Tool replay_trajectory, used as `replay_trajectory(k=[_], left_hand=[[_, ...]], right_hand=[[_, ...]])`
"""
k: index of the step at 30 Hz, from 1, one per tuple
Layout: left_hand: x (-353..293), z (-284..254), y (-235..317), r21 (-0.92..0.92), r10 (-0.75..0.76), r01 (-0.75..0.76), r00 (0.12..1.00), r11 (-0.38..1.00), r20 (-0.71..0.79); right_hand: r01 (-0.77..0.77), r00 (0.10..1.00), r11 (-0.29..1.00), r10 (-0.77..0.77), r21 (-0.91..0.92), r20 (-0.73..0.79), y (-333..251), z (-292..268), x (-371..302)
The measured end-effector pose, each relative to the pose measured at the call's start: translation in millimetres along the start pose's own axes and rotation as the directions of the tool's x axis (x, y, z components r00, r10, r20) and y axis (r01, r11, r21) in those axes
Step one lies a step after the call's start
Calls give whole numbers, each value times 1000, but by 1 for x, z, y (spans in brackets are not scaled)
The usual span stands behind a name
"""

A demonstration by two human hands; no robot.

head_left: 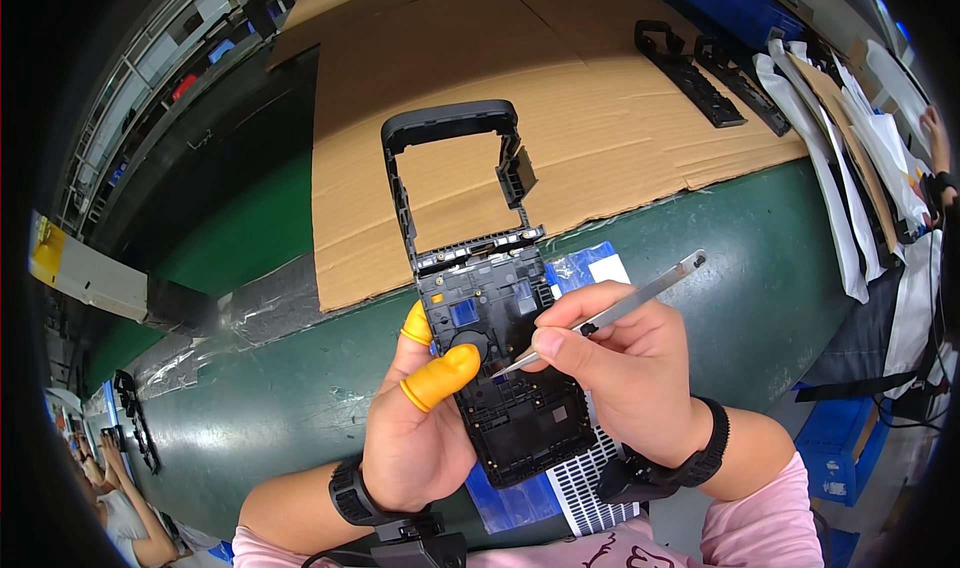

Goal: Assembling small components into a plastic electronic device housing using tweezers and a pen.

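Just above the green table (pixel 270 398), a black housing (pixel 530 433) is gripped by the left hand (pixel 420 438), tweezers (pixel 655 288) pinched in the right hand (pixel 640 368) are slanted leftward over its middle, beside the left thumb (pixel 445 373), and the housing's long axis is pointed away toward the cardboard (pixel 610 148).

Cardboard (pixel 590 138): roomy across its middle; two black frames (pixel 700 86) crowd the far right.
Green surface (pixel 750 233): passage between right hand (pixel 625 358) and white strips (pixel 815 173).
Black device (pixel 485 293): left hand (pixel 420 438) and tweezers (pixel 645 294) obstruct.
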State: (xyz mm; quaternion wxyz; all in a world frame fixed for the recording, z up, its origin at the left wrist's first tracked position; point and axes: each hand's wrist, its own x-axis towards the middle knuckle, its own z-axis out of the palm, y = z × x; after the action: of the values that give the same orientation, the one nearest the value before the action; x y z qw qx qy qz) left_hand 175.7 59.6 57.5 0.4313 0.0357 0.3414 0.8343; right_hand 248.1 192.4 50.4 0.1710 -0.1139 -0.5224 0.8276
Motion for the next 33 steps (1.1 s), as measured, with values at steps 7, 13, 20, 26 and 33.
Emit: replay_trajectory(k=[7,13,20,26,33], left_hand=[[1,4,2,16,23,-23,1000,1000,-2],[-1,4,2,32,22,-22,1000,999,-14],[-2,1,1,43,33,-32,999,999,-35],[-1,3,0,33,40,-40,999,999,-9],[-2,1,2,38,38,-37,999,999,-26]], right_hand=[[-66,995,992,58,104,82,-10,-7,6],[-30,992,999,26,36,124,-11,-6,5],[-45,992,999,47,-20,113,-9,-4,5],[-24,993,1000,24,-2,112,-6,-6,5],[-36,993,998,30,54,110,-3,-4,6]])
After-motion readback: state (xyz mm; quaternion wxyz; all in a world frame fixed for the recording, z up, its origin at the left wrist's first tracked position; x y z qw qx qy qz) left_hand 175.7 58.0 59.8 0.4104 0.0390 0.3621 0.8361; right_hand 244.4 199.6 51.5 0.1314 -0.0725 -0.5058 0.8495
